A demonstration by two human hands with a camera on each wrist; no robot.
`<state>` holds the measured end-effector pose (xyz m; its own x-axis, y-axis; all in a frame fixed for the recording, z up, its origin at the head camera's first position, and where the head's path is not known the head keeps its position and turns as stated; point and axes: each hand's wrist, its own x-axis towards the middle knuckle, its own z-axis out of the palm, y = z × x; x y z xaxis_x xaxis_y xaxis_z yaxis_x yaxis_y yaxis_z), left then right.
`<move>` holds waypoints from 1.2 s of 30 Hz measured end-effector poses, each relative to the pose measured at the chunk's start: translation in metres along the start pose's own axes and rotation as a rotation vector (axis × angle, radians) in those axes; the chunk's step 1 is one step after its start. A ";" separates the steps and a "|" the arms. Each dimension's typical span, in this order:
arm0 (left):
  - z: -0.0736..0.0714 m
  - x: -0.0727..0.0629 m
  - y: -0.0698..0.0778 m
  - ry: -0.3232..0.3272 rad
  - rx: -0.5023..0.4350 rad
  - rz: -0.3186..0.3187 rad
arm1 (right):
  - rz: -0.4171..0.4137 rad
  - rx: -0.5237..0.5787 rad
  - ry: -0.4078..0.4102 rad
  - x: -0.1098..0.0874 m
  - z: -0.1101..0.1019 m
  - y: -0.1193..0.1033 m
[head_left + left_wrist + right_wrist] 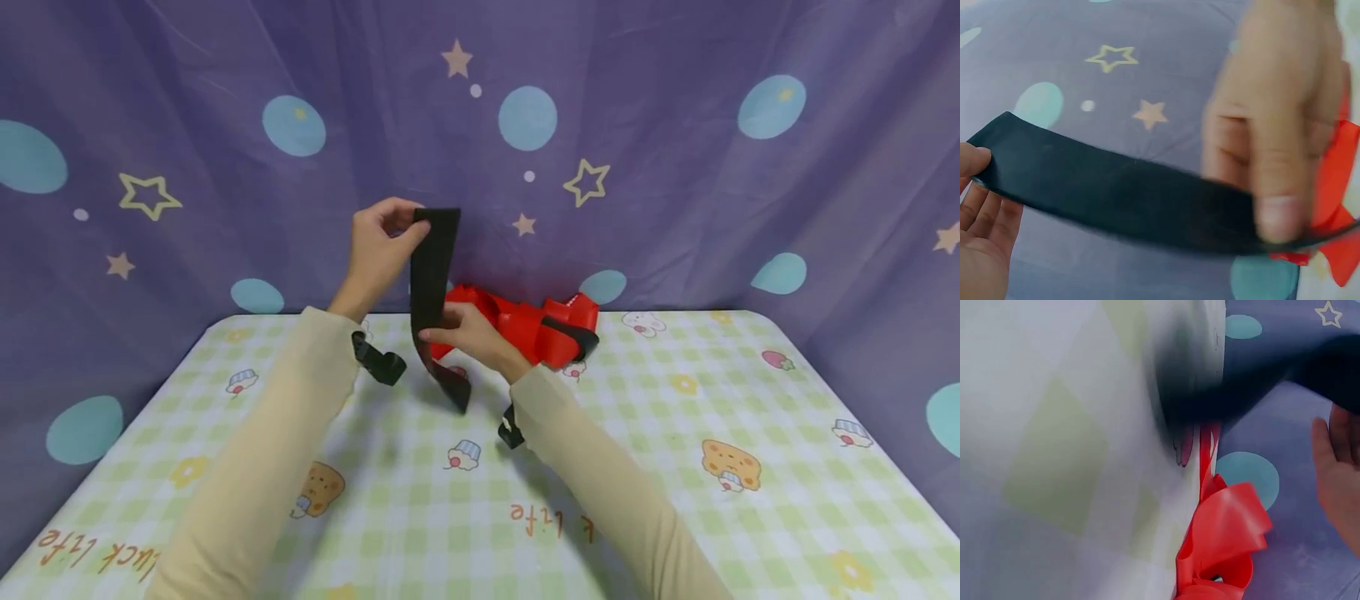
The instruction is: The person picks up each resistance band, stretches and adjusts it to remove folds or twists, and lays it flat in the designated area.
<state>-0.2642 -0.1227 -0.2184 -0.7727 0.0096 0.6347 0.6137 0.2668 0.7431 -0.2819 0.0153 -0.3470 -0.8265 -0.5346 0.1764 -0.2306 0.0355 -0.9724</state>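
Observation:
A flat, smooth black band (433,258) hangs upright above the table, its lower end curling toward the tablecloth. At the top, my left hand (381,242) pinches it near the end, thumb in front and fingers behind. Lower down my right hand (480,337) holds the band, its thumb across the front and its fingers behind; that hand is blurred in the left wrist view. Behind the right hand lies a loose heap of red band (525,329), with a dark piece (573,333) in it. In the right wrist view the black band (1229,400) is blurred, with the left hand (1341,469) beside it.
A green checked tablecloth (637,533) with printed cakes, flowers and lettering covers the table. Close behind the table's back edge hangs a purple curtain (660,208) with stars and balloons. Black straps (378,360) sit at both cuffs.

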 end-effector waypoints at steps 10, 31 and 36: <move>-0.010 0.009 0.015 0.038 0.016 0.012 | 0.066 -0.030 -0.061 -0.015 0.005 0.003; -0.027 0.004 -0.006 0.099 0.057 -0.194 | 0.257 -0.020 -0.036 -0.069 0.009 0.002; -0.026 0.008 -0.005 0.111 0.021 -0.194 | 0.279 -0.023 -0.048 -0.087 0.005 -0.003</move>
<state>-0.2692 -0.1491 -0.2117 -0.8525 -0.1497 0.5008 0.4512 0.2729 0.8497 -0.2068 0.0580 -0.3606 -0.8347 -0.5406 -0.1055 -0.0097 0.2060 -0.9785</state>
